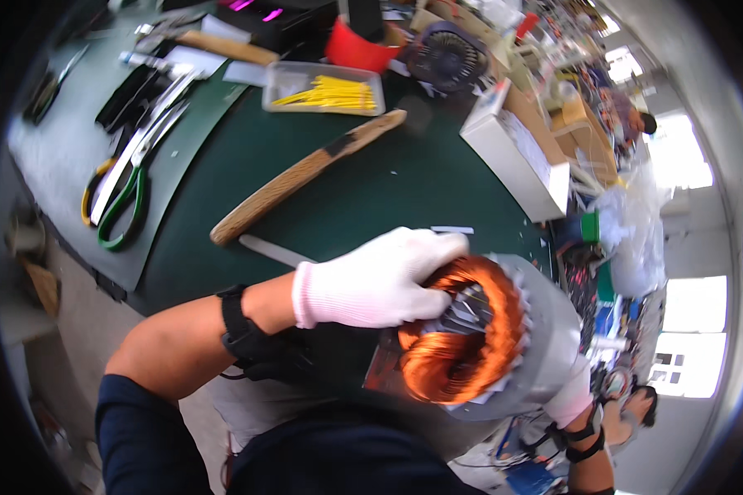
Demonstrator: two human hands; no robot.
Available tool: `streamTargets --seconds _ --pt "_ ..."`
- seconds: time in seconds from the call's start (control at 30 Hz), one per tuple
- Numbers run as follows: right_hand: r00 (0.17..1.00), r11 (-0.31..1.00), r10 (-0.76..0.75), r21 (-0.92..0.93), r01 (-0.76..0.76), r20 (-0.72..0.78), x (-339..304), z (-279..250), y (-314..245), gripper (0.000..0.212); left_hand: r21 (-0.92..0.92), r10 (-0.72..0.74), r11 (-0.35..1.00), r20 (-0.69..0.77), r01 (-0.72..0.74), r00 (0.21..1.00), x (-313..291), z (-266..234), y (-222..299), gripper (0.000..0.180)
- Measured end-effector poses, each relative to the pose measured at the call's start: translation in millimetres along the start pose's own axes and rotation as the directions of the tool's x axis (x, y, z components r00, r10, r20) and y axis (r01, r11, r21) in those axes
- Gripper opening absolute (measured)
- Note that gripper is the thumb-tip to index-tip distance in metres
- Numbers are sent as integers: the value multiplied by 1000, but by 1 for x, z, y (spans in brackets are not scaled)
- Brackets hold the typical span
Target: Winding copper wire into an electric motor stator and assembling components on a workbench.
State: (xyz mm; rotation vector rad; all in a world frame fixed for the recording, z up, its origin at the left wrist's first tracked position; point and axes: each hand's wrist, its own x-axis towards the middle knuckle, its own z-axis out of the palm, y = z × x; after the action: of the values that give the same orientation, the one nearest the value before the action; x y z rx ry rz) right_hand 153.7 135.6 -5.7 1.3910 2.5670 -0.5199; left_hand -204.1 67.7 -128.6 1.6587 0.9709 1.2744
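Note:
A motor stator [553, 318] with a smooth grey metal body is tilted at the front edge of the table, its open end facing left. Thick copper windings [508, 318] bulge out of that end, and a loose-looking loop hangs at the lower side. My left hand [380, 276], in a white knit glove, curls its fingers over the upper edge of the copper windings. On the stator's right side, my gloved right hand [571, 398] grips the metal body from below. Its fingers are mostly hidden behind the stator.
A wooden stick [305, 177] lies mid-table beside a pale flat strip [274, 250]. Green-handled scissors [130, 206] rest at the left. Behind are a plastic tray [272, 103] of yellow sticks, a hammer [227, 47], and a white box [504, 157]. Two people are at the far right.

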Motion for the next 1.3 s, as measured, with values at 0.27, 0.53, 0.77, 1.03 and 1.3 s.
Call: streamTargets --seconds 0.27,0.53,0.77,1.03,1.3 --pt "830 906 -414 -258 336 -375 11 30 11 32 -279 -293 907 122 316 948 -7 0 23 42" --pt "776 900 -434 -183 395 -458 4 37 50 39 -123 -439 846 390 519 809 -5 27 19 49" --pt "842 924 -381 -111 367 -383 -6 32 60 25 -96 -529 780 429 619 733 -28 38 21 54" --pt "768 915 -395 -135 382 -505 6 43 78 39 -150 -565 742 383 653 731 -18 32 22 61" --pt "831 945 -323 -208 254 -453 -3 28 54 42 -355 -521 751 199 556 830 -22 10 17 67"
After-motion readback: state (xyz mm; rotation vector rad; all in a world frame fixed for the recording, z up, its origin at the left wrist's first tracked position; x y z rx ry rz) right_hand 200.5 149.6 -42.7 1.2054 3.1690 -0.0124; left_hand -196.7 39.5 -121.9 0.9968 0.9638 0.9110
